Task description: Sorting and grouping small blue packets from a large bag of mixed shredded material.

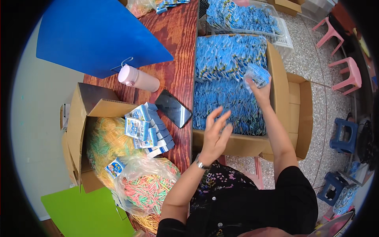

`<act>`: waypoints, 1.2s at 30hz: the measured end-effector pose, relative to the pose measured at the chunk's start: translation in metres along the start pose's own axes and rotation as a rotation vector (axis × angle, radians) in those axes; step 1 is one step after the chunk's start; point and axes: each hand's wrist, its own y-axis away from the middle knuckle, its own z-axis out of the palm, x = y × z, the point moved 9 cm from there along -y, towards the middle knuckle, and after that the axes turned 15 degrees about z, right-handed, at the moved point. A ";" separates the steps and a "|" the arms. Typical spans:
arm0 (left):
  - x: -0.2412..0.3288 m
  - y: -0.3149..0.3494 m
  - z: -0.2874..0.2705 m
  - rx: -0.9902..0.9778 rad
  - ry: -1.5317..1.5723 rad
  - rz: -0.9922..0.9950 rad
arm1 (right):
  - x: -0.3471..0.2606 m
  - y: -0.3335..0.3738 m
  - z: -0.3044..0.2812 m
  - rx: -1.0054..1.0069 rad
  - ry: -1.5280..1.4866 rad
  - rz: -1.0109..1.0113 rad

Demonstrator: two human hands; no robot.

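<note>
My right hand (261, 94) grips a small bundle of blue-and-white packets (257, 74) over the right side of a large cardboard box (278, 75). Tight rows of similar blue packets (229, 96) fill that box. Nearer to me, my left hand (216, 136) is raised over the box's front left part, fingers spread and nothing in them. A silver watch circles the left wrist. To its left, several blue-and-white packets (137, 128) lie on a stack of folded white-and-blue cartons (162, 136).
On the wooden table (173, 35) are a pink bottle (138, 78), a black phone (173, 108), and an open carton (75, 118) beside a clear bag of coloured sticks (148, 189). Blue (94, 35) and green (87, 213) boards flank them. Pink stools (347, 75) stand on the floor.
</note>
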 end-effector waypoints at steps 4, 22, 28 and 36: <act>0.013 0.049 -0.034 -0.017 -0.028 -0.037 | 0.025 -0.034 0.010 0.058 0.420 0.043; 0.012 0.168 -0.087 0.135 0.005 -0.379 | 0.081 -0.086 0.059 0.170 0.896 -0.206; 0.013 0.168 -0.092 0.149 0.024 -0.367 | 0.072 -0.045 0.066 0.029 1.038 -0.138; 0.020 0.180 -0.093 0.163 0.027 -0.384 | 0.100 -0.071 0.085 0.222 1.115 -0.110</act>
